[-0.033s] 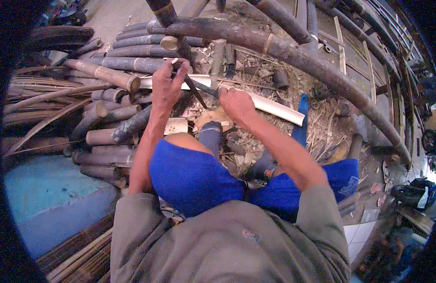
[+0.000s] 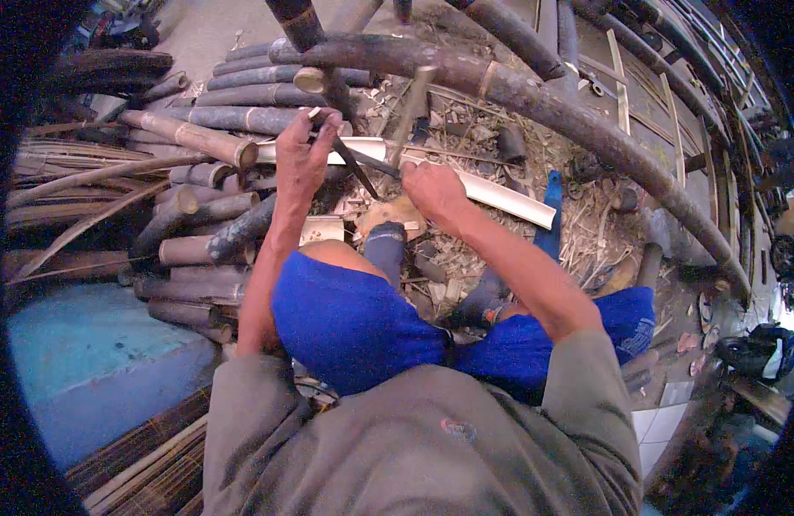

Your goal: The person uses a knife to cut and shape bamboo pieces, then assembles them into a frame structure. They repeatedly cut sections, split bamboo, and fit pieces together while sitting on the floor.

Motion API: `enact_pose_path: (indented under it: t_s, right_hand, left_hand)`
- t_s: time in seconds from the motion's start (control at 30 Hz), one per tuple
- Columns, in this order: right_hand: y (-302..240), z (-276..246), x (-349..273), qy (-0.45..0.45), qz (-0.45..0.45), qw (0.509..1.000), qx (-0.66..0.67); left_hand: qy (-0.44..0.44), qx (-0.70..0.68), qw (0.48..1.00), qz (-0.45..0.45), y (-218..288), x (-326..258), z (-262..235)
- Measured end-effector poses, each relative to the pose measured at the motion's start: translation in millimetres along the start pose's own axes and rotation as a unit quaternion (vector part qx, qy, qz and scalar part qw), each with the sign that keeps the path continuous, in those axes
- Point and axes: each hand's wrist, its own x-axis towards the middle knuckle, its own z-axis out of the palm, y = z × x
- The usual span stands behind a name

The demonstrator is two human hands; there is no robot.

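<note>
the left hand [image 2: 300, 159], just above the middle of the frame, is curled nearly closed, its fingers wrapped over the near end of a pale split bamboo strip [image 2: 500, 194] and pinching the top of a dark slim blade [image 2: 355, 168] that slants down and to the right beneath it. the right hand [image 2: 433, 191], just to its right, is closed in a fist around the lower end of a wooden mallet handle [image 2: 411, 112], which rises toward the top of the frame; the fist sits on or just over the strip, and the two hands are close together but apart.

the strip is long, flat and cream-white, slightly curved. it runs from under the left hand across the centre and down to the right, ending near a blue sandal strap [image 2: 551, 215]. its middle is hidden by the right hand.

largest around them, a thick dark bamboo pole [image 2: 586, 129] arcs from the upper centre to the right edge. a stack of cut bamboo poles [image 2: 199, 172] fills the upper left, their round cut ends facing right. below the hands are the person's knees in blue shorts [image 2: 354, 322], and a grey-green shirt [image 2: 414, 439] fills the bottom. a blue floor patch [image 2: 96, 361] lies at the lower left. pale shavings [image 2: 465, 129] litter the ground behind the strip.
</note>
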Motion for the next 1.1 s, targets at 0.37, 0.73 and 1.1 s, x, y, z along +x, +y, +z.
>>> enact_pose_path:
  t_s: [0.37, 0.73, 1.1]
  right_hand:
    - [5, 100, -94, -0.054, 0.261, 0.924, 0.273]
    - [25, 127, -91, 0.03, 0.32, 0.839, 0.439]
    - [6, 151, -90, 0.024, 0.268, 0.921, 0.283]
  left_hand:
    - [0.366, 0.174, 0.914, 0.026, -37, -12, -83]
    - [0.395, -0.224, 0.887, -0.079, 11, -4, -58]
    - [0.322, -0.469, 0.812, -0.128, -8, -20, -37]
